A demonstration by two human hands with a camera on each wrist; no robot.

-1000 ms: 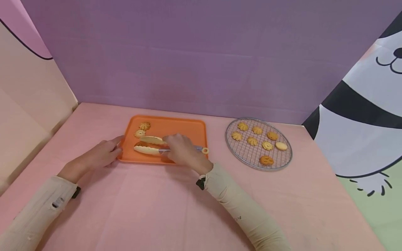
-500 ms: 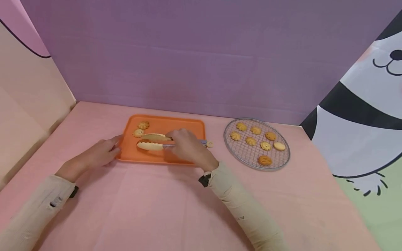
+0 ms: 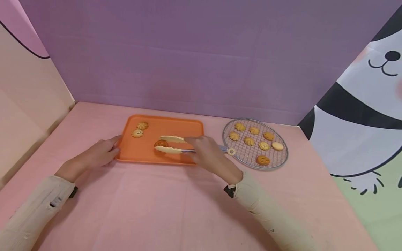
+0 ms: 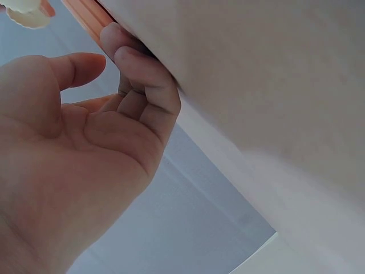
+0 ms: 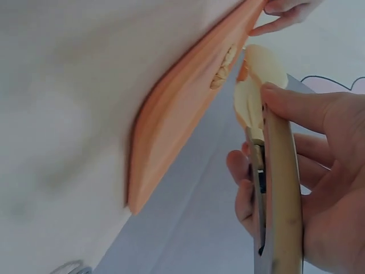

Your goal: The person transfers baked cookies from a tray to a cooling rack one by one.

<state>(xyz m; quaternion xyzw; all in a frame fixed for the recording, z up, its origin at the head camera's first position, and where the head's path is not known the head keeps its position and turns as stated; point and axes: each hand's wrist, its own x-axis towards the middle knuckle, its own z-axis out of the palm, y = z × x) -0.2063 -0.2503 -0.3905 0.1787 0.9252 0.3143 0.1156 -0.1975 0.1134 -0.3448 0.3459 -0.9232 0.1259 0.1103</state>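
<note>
My right hand [image 3: 207, 153] grips a pair of tongs [image 3: 171, 150] with cream scalloped heads and a ring at the end. Between the tong heads is a round brown cookie [image 3: 161, 143], above the orange tray [image 3: 182, 126]; the right wrist view shows only a sliver of this cookie [image 5: 243, 71]. Two pale cookies [image 3: 142, 126] lie at the tray's far left corner. The fingertips of my left hand [image 3: 102, 153] rest against the tray's left edge. In the left wrist view its fingers [image 4: 145, 71] bend loosely, and the thumb stands apart from them.
A round wire rack [image 3: 224, 139] bearing several cookies lies right of the tray. Pink cloth [image 3: 150, 209] covers the table. A purple backdrop [image 3: 201, 62] rises behind, and a panda-printed panel [image 3: 351, 122] stands at the right.
My right hand has moved right with the tongs and the brown cookie, away from the tray's left side. The left hand stays at the tray's edge.
</note>
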